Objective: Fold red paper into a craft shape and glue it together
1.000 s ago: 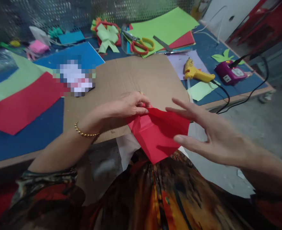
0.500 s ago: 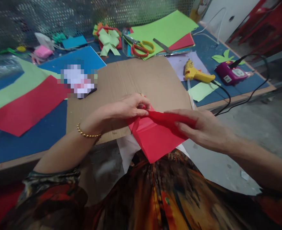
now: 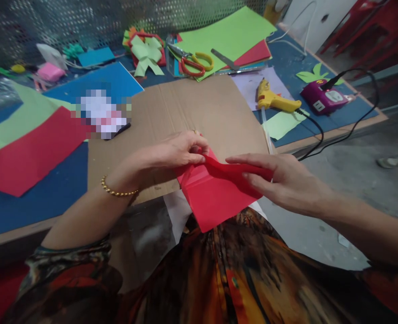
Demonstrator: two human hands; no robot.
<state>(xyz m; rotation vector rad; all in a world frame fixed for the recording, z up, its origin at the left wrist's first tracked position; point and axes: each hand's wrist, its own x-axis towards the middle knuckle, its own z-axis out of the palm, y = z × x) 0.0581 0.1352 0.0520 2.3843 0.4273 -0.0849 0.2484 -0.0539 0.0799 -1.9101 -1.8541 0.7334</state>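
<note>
A sheet of red paper (image 3: 215, 198), creased and partly folded, is held between my two hands over the near edge of the cardboard (image 3: 199, 108). My left hand (image 3: 185, 148) pinches its upper left part, with thumb and curled fingers closed on the paper. On the other side my right hand (image 3: 273, 177) grips the folded upper edge between the thumb and the straighter fingers. The paper's lower corner hangs toward my lap. Some of the fold is hidden behind my fingers.
A yellow glue gun (image 3: 275, 99) lies to the right, its cord running by a purple power socket (image 3: 323, 96). Scissors (image 3: 197, 65) rest on green paper sheets (image 3: 229, 33) at the back. Another red paper (image 3: 33, 148) and a blurred-out item (image 3: 101, 112) lie left.
The whole view has shifted slightly, so the table's things appear a little further left. Both hands keep their hold on the red paper, whose lower corner has swung slightly left.
</note>
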